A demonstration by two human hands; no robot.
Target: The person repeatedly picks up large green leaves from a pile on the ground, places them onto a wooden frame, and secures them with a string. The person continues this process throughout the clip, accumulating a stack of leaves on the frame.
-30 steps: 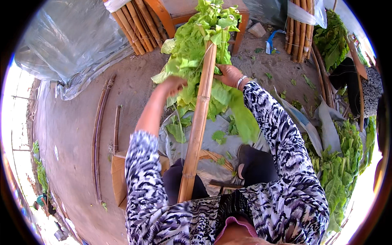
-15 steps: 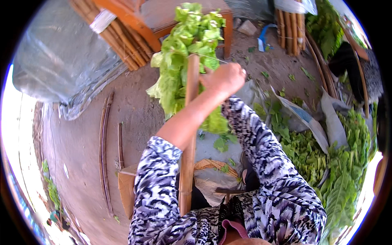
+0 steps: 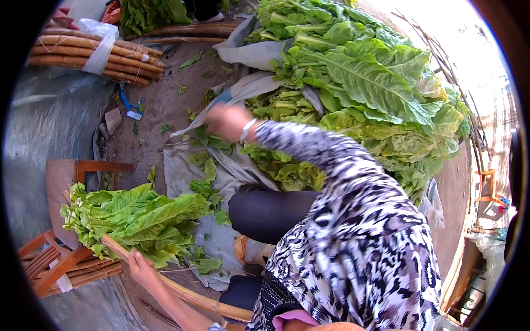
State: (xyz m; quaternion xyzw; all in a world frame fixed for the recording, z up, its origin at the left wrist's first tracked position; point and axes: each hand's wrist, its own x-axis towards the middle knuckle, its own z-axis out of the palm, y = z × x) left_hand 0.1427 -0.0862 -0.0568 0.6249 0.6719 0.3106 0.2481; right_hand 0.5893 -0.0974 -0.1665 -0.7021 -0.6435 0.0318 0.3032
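Observation:
My left hand is closed around a long bamboo pole that runs from my lap toward the far left. A bunch of broad green leaves hangs along the pole's far end, stems outward, beside a chair seat. My right hand, with a light band at the wrist, is stretched out over the edge of a grey sheet, close to a big heap of green leaves. Motion smears its fingers, so whether it holds anything cannot be made out.
Tied bamboo poles lie at the upper left, near a brick and a blue strap. A wooden chair stands at the left beside plastic sheeting. Loose leaves litter the ground sheet near my knee.
My view has swung right, toward the leaf heap. My right hand has moved away from the leaf bunch on the pole toward the heap; my left now grips the pole below the bunch.

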